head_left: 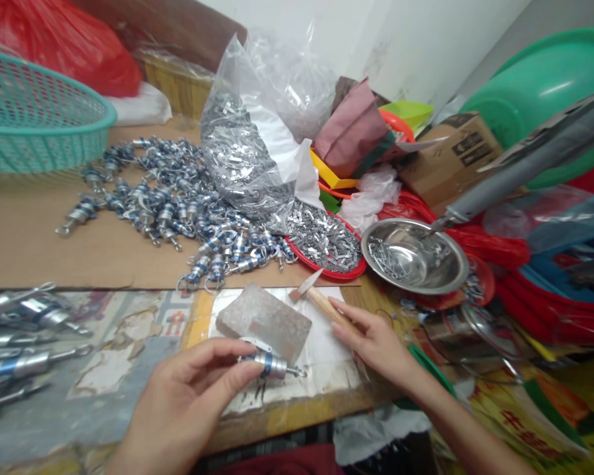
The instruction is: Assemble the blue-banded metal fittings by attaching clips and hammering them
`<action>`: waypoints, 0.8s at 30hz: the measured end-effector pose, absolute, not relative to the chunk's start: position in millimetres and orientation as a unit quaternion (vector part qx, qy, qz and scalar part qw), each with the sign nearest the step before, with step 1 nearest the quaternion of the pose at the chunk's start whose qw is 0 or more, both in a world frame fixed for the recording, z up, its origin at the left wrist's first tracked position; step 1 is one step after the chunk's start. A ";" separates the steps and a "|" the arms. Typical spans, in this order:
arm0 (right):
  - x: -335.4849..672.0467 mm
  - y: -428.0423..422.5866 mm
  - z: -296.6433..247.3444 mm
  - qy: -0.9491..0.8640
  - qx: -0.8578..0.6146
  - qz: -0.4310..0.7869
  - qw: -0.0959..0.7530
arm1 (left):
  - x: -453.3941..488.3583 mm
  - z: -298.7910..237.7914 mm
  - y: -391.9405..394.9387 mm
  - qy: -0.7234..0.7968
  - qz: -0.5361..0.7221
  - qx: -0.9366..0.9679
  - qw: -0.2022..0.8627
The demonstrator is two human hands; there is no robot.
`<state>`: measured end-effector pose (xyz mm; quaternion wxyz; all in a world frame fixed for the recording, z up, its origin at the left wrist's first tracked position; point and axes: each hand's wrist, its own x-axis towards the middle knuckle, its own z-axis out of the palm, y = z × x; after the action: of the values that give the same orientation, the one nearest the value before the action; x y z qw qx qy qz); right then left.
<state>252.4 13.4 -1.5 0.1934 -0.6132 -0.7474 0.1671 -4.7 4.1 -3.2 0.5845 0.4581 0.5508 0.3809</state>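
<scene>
Your left hand point(191, 392) is nearly closed at the tips: thumb and forefinger pinch a silver-and-blue metal fitting point(273, 365) by one end, the remaining fingers curled in loosely behind. Fitting lies roughly level, its small eyelet end pointing to your right, held at the near edge of a grey block point(262, 323); whether it touches the block, you cannot tell from this angle. Your right hand point(373, 340) is wrapped around the wooden handle of a small hammer point(327, 305), forefinger stretched along it, head angled away from you, just beyond the block's right side. Block sits on a white sheet point(334, 369) at the near side of the table point(321, 414). Beyond, on cardboard point(113, 254): a heap of similar fittings point(178, 191). To the heap's right, a red dish point(360, 269) full of small metal clips point(324, 239), then a steel bowl point(420, 260).
</scene>
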 end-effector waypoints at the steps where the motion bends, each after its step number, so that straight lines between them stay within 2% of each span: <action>1: 254.3 21.5 -3.1 -0.755 -0.608 0.169 0.178 | -6.2 -2.9 3.8 0.552 0.382 0.488 0.558; 6: 259.5 75.1 2.3 -0.753 -0.632 0.085 0.163 | -8.3 -9.0 0.6 0.536 0.426 0.596 0.420; 9: 262.9 114.8 5.4 -0.738 -0.663 0.046 0.117 | -6.4 -11.8 0.5 0.522 0.440 0.642 0.348; 14: 264.8 151.1 7.8 -0.738 -0.671 0.047 0.063 | -3.9 -8.1 3.2 0.496 0.443 0.660 0.349; 17: 263.5 148.5 14.3 -0.742 -0.661 0.046 0.100 | -1.5 -5.4 2.5 0.501 0.457 0.630 0.377; 20: 249.1 123.4 22.5 -0.747 -0.639 0.060 0.174 | 3.2 -3.9 0.8 0.515 0.493 0.584 0.389; 24: 207.0 64.0 32.1 -0.782 -0.551 0.135 0.258 | 9.2 -3.2 1.3 0.542 0.514 0.539 0.390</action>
<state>207.0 64.0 32.1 0.2578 -0.5506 -0.7824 0.1353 9.2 1.3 -3.2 0.3895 0.5392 0.5417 0.5139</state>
